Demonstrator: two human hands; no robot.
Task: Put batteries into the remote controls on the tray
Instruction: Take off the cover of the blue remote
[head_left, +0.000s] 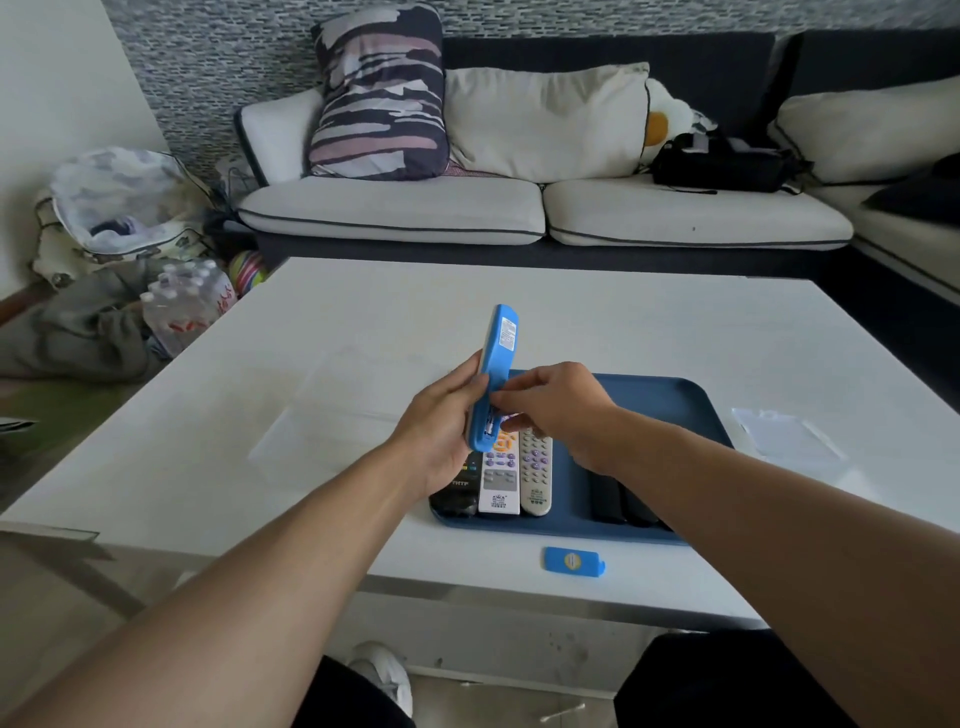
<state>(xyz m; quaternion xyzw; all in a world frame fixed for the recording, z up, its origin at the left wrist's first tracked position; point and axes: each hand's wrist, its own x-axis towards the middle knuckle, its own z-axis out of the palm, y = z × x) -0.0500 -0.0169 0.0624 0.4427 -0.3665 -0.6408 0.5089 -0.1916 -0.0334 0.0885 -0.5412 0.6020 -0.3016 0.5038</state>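
Note:
My left hand (444, 423) holds a blue remote (496, 364) upright above the blue tray (670, 400), back side turned to the right with its battery bay open near the bottom. My right hand (558, 408) pinches at that open bay; whether a battery sits between its fingertips is hidden. The remote's blue battery cover (574, 561) lies on the table in front of the tray. On the tray lie a black remote (457, 493), a white remote (500, 480), a beige remote (536, 475) and dark remotes (610, 501) partly under my right forearm.
The tray rests on a white coffee table (363, 364). A clear plastic package (784, 436) lies to the right of the tray. A sofa with cushions stands behind the table. Bags and a pack of water bottles (184, 304) sit on the floor at left.

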